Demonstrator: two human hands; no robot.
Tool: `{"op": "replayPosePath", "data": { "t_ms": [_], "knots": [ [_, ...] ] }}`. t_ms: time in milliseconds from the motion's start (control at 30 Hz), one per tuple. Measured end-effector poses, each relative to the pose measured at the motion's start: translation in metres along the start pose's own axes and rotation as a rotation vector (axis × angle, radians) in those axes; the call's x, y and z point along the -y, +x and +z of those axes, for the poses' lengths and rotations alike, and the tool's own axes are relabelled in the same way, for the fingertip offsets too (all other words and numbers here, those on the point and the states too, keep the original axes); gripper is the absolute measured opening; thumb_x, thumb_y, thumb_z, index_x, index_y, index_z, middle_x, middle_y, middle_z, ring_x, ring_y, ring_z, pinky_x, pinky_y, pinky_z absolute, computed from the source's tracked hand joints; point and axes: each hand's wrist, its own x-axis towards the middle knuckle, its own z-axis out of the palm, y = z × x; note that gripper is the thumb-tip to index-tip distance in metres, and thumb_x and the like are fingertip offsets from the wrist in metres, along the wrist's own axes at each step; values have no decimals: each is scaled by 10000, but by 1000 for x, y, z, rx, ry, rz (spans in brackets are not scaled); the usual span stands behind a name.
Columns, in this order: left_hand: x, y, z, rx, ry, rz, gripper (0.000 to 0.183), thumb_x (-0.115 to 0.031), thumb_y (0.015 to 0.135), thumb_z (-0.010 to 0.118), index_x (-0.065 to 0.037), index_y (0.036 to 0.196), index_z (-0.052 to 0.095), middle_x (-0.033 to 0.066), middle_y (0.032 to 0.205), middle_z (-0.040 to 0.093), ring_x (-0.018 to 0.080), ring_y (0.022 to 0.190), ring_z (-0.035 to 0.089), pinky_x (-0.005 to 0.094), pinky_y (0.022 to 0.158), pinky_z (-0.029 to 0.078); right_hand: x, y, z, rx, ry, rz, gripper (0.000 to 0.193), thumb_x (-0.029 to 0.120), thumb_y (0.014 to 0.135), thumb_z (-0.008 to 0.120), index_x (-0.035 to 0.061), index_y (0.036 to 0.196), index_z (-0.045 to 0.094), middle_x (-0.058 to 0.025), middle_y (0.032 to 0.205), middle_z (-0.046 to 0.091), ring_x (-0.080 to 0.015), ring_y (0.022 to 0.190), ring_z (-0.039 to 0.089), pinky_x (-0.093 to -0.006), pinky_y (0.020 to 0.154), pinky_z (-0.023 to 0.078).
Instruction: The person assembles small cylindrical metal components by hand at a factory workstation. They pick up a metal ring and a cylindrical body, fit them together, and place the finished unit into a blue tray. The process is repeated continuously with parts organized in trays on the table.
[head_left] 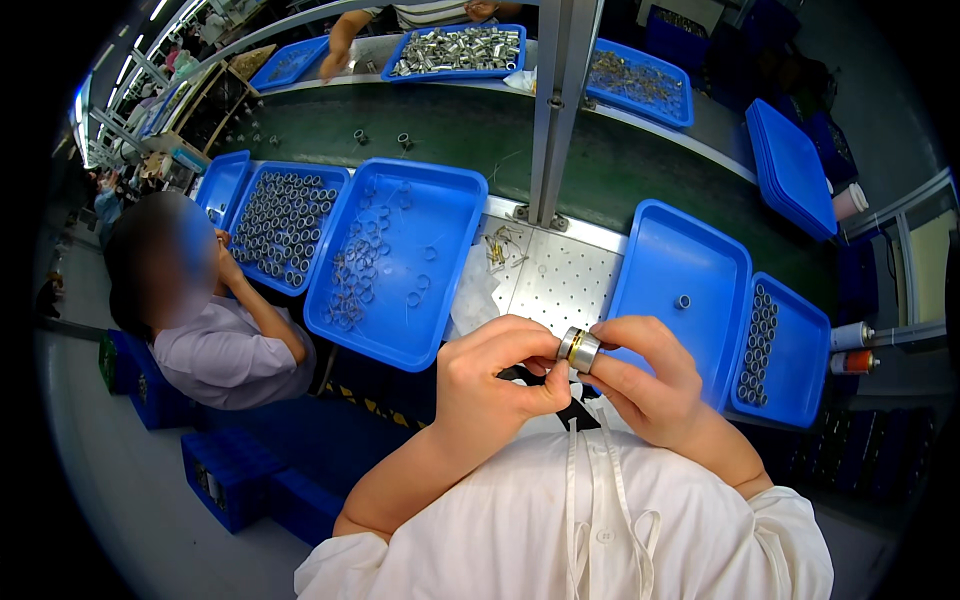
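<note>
Between my two hands, in front of my chest, is a short silver metal sleeve [578,349] with a gold-coloured band round it. My left hand [497,375] pinches its left side between thumb and forefinger. The fingers of my right hand [648,375] close on its right side. Just beyond my hands lies a perforated metal plate [565,275], with several small brass-coloured pieces [500,246] on it. A white plastic bag [474,296] rests beside the plate, left of my hands. Part of the sleeve's surface is hidden under my fingers.
Left stands a blue tray [462,200] of thin wire rings [360,265]; right, a blue tray [690,235] holds one metal ring [683,301]. A narrower tray [790,400] carries several rings. A metal post [556,120] rises ahead, by the green conveyor belt [450,125]. A co-worker [215,345] sits left.
</note>
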Motion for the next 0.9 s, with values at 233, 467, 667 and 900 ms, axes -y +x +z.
{"op": "replayPosePath", "data": {
  "t_ms": [233,467,667,900],
  "knots": [
    [-1,-1,2,-50,125,145,181,47,538,675,3,703,613,76,692,612,144,566,597,220,513,474,4,-3,0,-26,158,200,250,3,640,735,13,867,630,-131,958,574,-230,757,589,-288,634,494],
    [1,1,5,-28,50,94,147,-4,603,699,-6,717,606,52,718,612,130,573,600,220,501,494,3,-3,-1,-22,70,162,249,-5,642,735,22,868,635,-129,970,575,-225,759,592,-281,649,494],
    [0,-1,4,-22,80,78,189,37,534,681,0,708,616,82,724,622,155,580,601,234,528,489,0,1,-2,-18,33,33,239,-10,636,729,-9,844,612,-135,951,574,-230,705,592,-293,591,484],
    [4,1,7,-85,172,187,160,45,556,652,2,705,616,88,721,625,182,603,600,254,540,484,1,-2,-3,-36,202,255,223,-9,661,729,-5,851,614,-133,959,570,-213,722,601,-283,610,505]
  ]
}}
